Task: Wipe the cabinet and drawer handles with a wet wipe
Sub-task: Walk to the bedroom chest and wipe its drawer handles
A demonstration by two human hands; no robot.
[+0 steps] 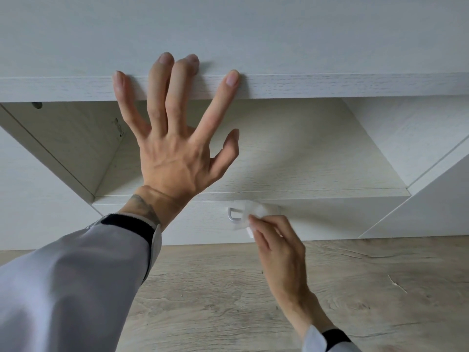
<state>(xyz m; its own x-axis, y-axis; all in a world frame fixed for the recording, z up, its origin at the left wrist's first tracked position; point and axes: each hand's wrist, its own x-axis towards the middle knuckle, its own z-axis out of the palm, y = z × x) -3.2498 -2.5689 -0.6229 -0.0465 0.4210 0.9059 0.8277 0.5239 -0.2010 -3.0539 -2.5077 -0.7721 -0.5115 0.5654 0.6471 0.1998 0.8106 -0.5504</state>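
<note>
On the left, the L hand [172,153] is flat w/ all 5 fingers spread wide, grasping nothing. Its fingertips rest on the front edge of the cabinet's top board [330,85]. I think it's there to lean on & keep the body steady while the person bends down. Its grey sleeve [76,275] has a black cuff. Under the board is 1 open shelf space [304,148]. Below that is 1 drawer [177,224], pushed in. Near the top of its front sits 1 small silver handle [234,215]. The wet wipe [251,210] is bunched over the right part of the handle, so only the left end shows. The R hand [279,247] pinches the wipe w/ thumb & fingertips, prob. so it can rub round the thin bar. Under it all is the wood floor [228,288]. Count: 2 hands, 1 wipe, 1 handle, 1 drawer. No other handles are in view, so I can't tell how many are left to do.
</note>
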